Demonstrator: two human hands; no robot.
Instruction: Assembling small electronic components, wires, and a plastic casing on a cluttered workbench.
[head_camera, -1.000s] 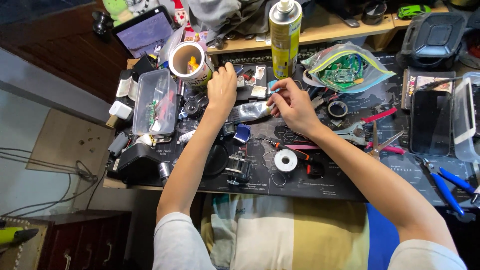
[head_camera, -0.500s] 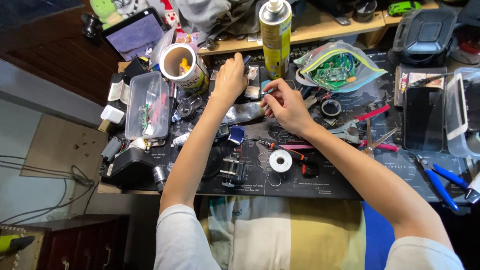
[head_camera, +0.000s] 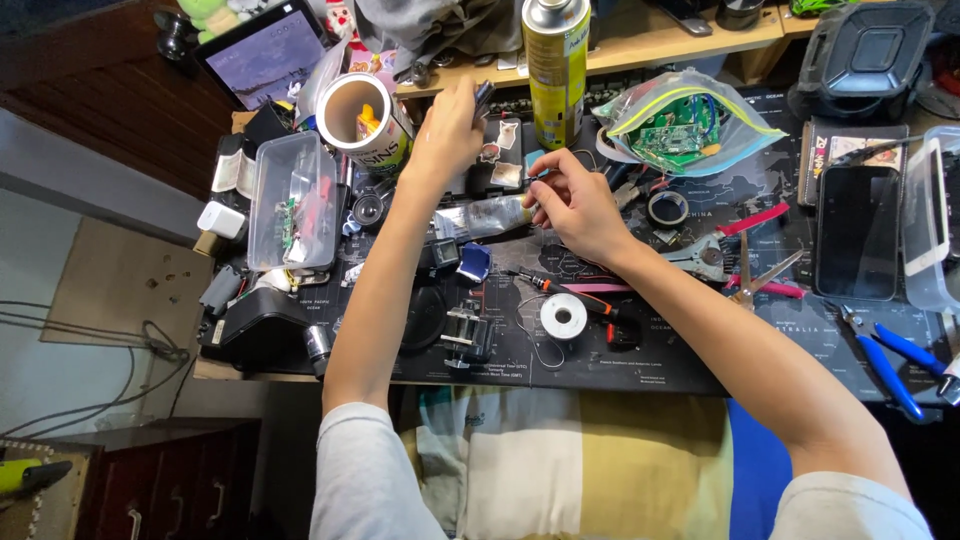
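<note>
Reaching farther up toward twelve o'clock than a second ago, the left hand (head_camera: 447, 128) pinches a small dark tool (head_camera: 483, 96) near the spray can (head_camera: 556, 60), while the right hand (head_camera: 570, 200), fingers curled on the silvery packet (head_camera: 482, 215) at table centre, suggests work barely begun.

Tablet screen (head_camera: 265, 55), top left, propped up, lit pale lilac w/ black frame. Yellow-green spray can (head_camera: 556, 62) upright at back centre, printed label. Clear zip bag (head_camera: 683, 122) w/ green circuit board inside, right of can. Black phone (head_camera: 857, 232), dark screen, flat on the surface at right. White phone (head_camera: 927, 215) just beside it. Clear plastic box (head_camera: 292, 203) at left.
</note>
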